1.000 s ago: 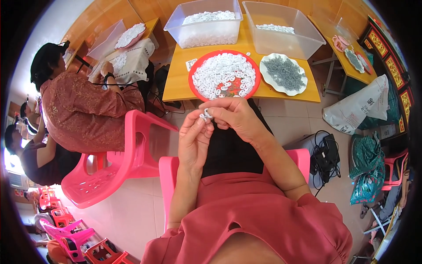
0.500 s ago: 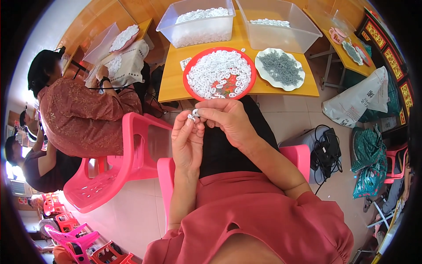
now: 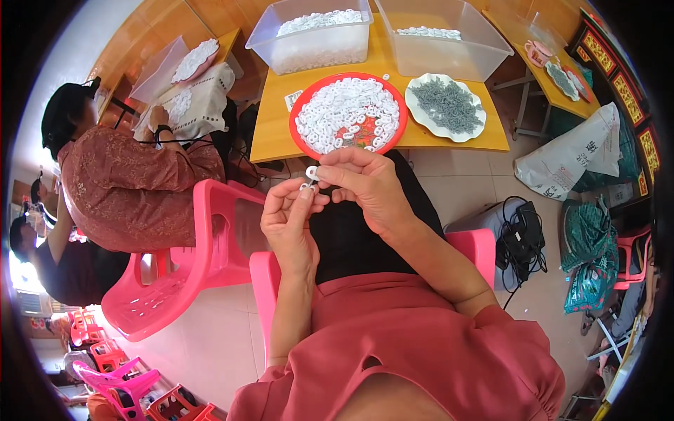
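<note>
Both hands meet over my lap, just on the near side of the table. My left hand (image 3: 286, 219) is closed in a pinch on a small white plastic piece with a hole (image 3: 305, 187). Just above it, the thumb and fingertips of my right hand (image 3: 372, 193) grip a similar white ring-shaped piece (image 3: 312, 172). A thin greyish line shows between the two pieces, too small to make out. Beyond my hands, a red round tray (image 3: 294, 126) holds many such white pieces, with its patterned bottom partly showing.
Right of the tray, a white scalloped plate (image 3: 414, 116) bears a heap of small grey pieces (image 3: 446, 105). Two clear plastic bins (image 3: 309, 57) with white pieces stand behind on the yellow table (image 3: 274, 140). A co-worker (image 3: 130, 182) sits left by a pink chair (image 3: 203, 231).
My left hand has shifted slightly left and down, and the right fingertips have risen a little. The two white pieces are a bit farther apart.
</note>
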`<state>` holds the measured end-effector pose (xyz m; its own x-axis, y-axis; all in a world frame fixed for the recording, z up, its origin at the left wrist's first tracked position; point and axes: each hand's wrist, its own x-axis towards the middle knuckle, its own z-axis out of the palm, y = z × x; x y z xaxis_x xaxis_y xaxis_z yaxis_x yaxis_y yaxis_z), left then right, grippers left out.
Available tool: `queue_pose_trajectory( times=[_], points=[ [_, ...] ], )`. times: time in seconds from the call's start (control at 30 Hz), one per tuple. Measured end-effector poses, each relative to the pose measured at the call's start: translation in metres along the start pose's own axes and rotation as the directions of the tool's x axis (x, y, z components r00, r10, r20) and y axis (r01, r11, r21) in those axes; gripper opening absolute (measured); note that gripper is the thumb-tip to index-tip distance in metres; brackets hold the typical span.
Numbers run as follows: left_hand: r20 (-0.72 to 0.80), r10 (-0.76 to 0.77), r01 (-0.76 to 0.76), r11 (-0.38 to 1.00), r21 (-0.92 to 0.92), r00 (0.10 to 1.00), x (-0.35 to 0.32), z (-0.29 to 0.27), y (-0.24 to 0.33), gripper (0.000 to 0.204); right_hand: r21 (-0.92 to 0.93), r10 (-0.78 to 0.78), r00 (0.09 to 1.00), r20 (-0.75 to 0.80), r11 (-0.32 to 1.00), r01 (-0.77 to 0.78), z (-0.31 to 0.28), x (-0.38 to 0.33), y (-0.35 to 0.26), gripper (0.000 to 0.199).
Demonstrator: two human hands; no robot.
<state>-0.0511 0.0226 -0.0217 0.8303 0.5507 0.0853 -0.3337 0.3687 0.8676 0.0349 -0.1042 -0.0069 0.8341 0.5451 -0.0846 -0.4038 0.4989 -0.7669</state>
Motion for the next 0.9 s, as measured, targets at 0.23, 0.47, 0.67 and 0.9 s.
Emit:
queue_pose_trajectory(
  times=[0.23, 0.47, 0.67, 0.9],
  points=[
    [-0.028, 0.059, -0.057, 0.994, 0.097, 0.998, 0.000, 0.004, 0.000, 0.016, -0.103, -0.091, 0.996, 0.026, 0.990, 0.093, -0.001, 0.002, 0.002, 0.023],
    [-0.034, 0.104, -0.097, 0.982, 0.162, 0.994, 0.000, 0.005, 0.002, 0.017, -0.153, -0.189, 0.979, 0.076, 0.968, 0.199, 0.004, 0.001, 0.003, 0.022],
    [-0.014, 0.180, -0.170, 0.948, 0.269, 0.984, -0.001, 0.003, 0.002, 0.019, -0.443, -0.324, 0.935, 0.141, 0.824, 0.353, 0.012, -0.006, -0.005, 0.021],
    [0.084, 0.159, -0.172, 0.966, 0.193, 0.984, 0.003, -0.009, 0.008, 0.024, -0.353, -0.236, 0.951, 0.202, 0.888, 0.295, 0.001, -0.004, -0.012, 0.027]
  ],
)
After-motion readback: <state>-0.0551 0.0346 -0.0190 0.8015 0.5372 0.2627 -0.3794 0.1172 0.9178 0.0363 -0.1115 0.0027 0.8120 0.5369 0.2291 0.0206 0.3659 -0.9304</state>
